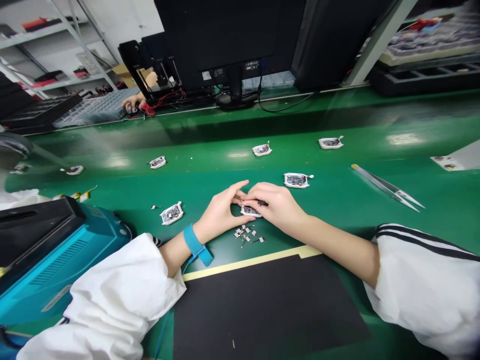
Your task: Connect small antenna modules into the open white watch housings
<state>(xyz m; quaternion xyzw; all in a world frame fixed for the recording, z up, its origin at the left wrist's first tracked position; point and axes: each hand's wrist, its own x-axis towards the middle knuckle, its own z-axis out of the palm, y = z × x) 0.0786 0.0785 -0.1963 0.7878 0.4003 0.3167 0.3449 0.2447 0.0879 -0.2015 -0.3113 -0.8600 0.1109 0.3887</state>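
My left hand (pixel 219 209), with a blue wrist strap (pixel 193 240), holds a small white-framed circuit board unit (pixel 250 211) by its left side between thumb and fingers. From the right, my right hand (pixel 279 206) bends over the same unit, its fingers pinched at the unit's right end. Something small and dark shows at those fingertips; what it is cannot be made out. Just below the hands lies a loose group of tiny silver parts with short leads (pixel 245 233). Both hands partly cover the unit.
Similar board units (pixel 296 180) lie spread across the green mat. White-tipped tweezers (pixel 388 187) rest at right, a black sheet (pixel 262 310) in front. A teal machine (pixel 71 260) stands at left. Behind are a monitor (pixel 232 40) and another person's hand (pixel 134 102).
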